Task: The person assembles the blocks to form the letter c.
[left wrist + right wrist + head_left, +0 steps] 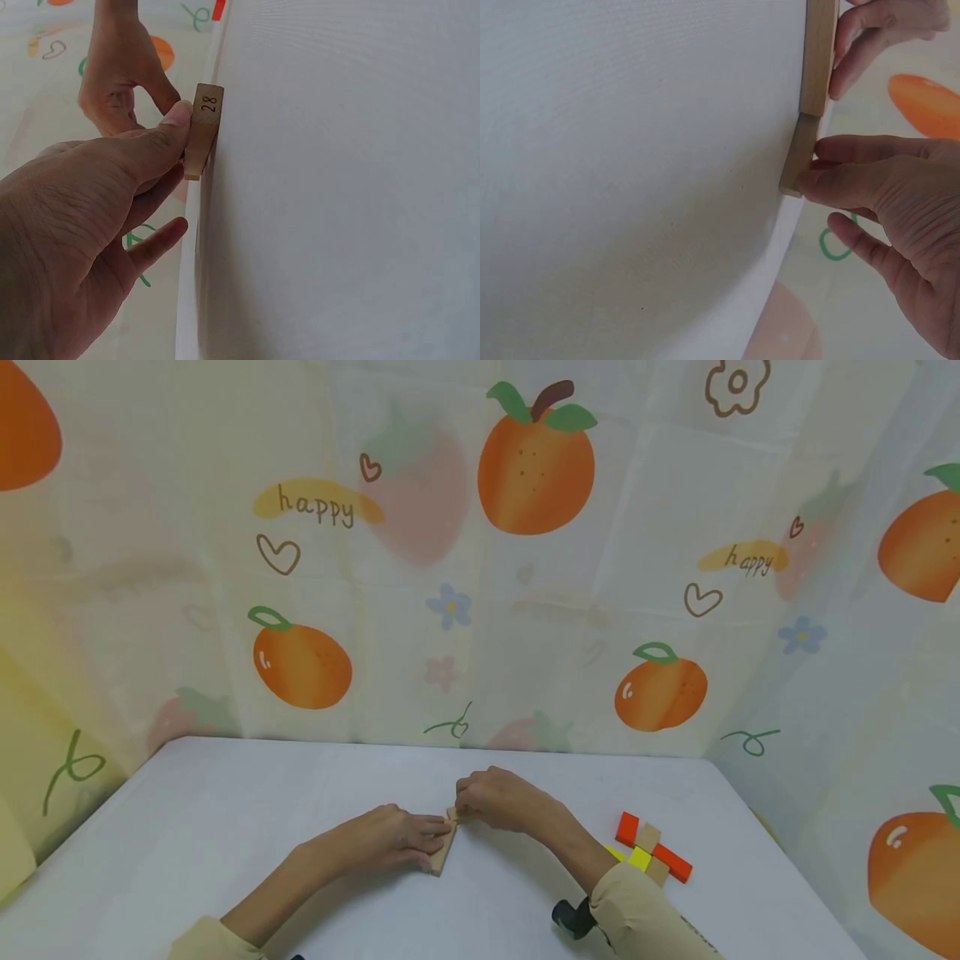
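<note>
Near the middle of the table, my left hand [397, 839] holds a plain wooden block [441, 858] between thumb and fingers. In the left wrist view, the number 28 shows on the near end of this block [207, 105]. My right hand [498, 797] pinches a second, lower wooden block [452, 814] at the far end of the first. The right wrist view shows this second block [801, 154] end to end with the longer one [820, 60], between my right thumb and fingers [855, 184]. Both blocks lie along one line on the white tabletop.
To the right on the white table [360, 927] lies a loose group of red, yellow and plain blocks, among them a red block [672, 863] and a yellow one [640, 858]. A black object [573, 918] is by my right sleeve. A fruit-print curtain [525, 635] hangs behind.
</note>
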`<state>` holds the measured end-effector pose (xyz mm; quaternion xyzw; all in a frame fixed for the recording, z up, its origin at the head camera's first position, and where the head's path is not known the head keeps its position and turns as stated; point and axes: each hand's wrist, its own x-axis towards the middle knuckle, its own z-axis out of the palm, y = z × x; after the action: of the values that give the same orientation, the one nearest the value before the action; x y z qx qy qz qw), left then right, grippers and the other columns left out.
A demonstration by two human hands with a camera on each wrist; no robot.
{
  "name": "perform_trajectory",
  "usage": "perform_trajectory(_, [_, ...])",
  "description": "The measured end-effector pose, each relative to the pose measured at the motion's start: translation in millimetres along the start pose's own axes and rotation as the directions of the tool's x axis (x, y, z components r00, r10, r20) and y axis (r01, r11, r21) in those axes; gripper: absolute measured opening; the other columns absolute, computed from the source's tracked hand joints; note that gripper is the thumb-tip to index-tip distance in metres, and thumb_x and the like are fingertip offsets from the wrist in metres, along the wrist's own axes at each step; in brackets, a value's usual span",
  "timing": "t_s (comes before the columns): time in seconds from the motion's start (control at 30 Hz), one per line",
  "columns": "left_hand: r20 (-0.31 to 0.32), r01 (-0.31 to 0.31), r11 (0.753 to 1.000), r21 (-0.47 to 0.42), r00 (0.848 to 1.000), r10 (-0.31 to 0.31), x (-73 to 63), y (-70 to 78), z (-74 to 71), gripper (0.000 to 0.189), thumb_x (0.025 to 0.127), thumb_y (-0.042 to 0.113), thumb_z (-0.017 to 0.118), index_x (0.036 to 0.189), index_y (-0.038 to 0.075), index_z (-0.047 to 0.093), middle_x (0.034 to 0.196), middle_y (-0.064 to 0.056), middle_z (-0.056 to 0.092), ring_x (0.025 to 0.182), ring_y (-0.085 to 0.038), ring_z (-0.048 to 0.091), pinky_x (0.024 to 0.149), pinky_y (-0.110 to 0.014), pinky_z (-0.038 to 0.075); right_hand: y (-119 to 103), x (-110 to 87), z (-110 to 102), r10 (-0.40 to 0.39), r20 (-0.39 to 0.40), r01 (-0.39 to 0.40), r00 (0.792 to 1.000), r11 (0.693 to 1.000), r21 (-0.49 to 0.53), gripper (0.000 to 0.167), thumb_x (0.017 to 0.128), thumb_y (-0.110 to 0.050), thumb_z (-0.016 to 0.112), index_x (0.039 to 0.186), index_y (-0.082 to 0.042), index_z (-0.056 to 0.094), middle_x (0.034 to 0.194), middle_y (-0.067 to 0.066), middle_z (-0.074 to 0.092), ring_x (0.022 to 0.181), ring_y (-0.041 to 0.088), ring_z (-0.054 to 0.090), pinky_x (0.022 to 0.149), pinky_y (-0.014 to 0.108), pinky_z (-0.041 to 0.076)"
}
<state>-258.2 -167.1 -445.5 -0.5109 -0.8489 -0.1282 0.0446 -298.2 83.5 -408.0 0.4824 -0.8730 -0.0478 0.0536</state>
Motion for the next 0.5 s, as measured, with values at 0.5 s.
perform_trajectory(0.5, [0.0, 0.011, 0.999, 0.039, 1.0, -0.011, 0.8, 8.2, -1.9, 0.036, 0.101, 0.036, 0.066, 0.13, 0.017, 0.075, 0.14, -0.007, 0.07, 0.118, -0.02, 0.074, 0.088, -0.035, 0.061, -1.3, -3.4, -4.8, -0.023, 0.012, 0.024, 1.0, 0.998, -0.059, 0.014, 0.095, -0.011, 0.075, 0.101, -0.023, 0.081, 0.094, -0.01, 0.074, 0.085, 0.007, 0.066, 0.072, 0.019, 0.047])
